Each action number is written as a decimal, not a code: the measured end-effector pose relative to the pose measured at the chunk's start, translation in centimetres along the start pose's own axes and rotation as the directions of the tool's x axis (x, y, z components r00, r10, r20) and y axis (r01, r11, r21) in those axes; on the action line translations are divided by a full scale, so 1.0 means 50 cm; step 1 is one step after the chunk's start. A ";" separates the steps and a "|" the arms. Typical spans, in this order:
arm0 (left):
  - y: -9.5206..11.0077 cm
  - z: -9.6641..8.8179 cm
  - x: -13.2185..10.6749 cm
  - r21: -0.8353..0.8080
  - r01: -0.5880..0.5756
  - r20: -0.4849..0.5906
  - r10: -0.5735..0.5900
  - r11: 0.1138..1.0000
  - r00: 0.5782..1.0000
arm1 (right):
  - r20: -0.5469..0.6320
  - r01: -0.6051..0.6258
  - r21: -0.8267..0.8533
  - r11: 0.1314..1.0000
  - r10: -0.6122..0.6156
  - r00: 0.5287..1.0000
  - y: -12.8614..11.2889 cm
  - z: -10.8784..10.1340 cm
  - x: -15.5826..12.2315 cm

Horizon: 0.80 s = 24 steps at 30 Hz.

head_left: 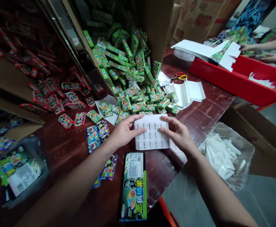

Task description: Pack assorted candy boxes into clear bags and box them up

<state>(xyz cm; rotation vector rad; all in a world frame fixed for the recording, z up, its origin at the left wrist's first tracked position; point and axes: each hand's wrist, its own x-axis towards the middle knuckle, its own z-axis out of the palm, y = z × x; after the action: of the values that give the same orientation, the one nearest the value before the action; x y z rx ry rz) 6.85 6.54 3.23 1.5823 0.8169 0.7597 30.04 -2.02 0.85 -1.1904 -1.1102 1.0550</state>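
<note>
A white sheet of round printed stickers (152,136) is stretched between my two hands above the table edge. My left hand (128,130) pinches its left side, thumb on the front. On the other side my right hand (177,132) grips the sheet with thumb and fingers. Below it lies a flat black and green candy box (133,186) with a white barcode label. Beyond my hands, many small green candy boxes (138,78) spill out of a carton. Blue candy packs (93,138) and a purple candy pack (109,167) lie near my left forearm.
Small red boxes (50,94) spill from a carton at left. Bagged black and green boxes (21,173) lie lower left. Scissors (179,76) and white paper (185,93) sit at the back right. A red bin (237,82), a scrap bag (223,154) and another person's hands (268,53) are at right.
</note>
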 end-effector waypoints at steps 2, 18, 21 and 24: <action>-0.002 -0.002 -0.008 0.141 -0.036 0.008 0.035 0.989 0.999 | -0.014 0.000 -0.011 1.000 -0.001 1.000 0.000 -0.006 -0.003; -0.011 0.064 -0.011 -0.182 0.138 -0.077 -0.153 0.974 0.985 | -0.164 -0.209 0.103 0.972 0.224 0.961 0.003 -0.016 -0.046; -0.027 0.064 -0.013 -0.186 0.219 -0.055 -0.232 0.958 0.971 | -0.190 -0.180 -0.019 0.983 0.174 0.966 0.013 -0.014 -0.056; -0.046 0.060 -0.008 -0.064 0.270 -0.074 -0.275 0.961 0.959 | -0.203 -0.158 -0.215 0.964 0.114 0.972 0.030 -0.024 -0.060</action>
<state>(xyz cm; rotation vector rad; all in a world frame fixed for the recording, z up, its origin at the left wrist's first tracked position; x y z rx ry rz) 8.87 4.85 0.47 1.3618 1.0422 0.6439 30.73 -5.02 -0.94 -1.5382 -1.0312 0.9110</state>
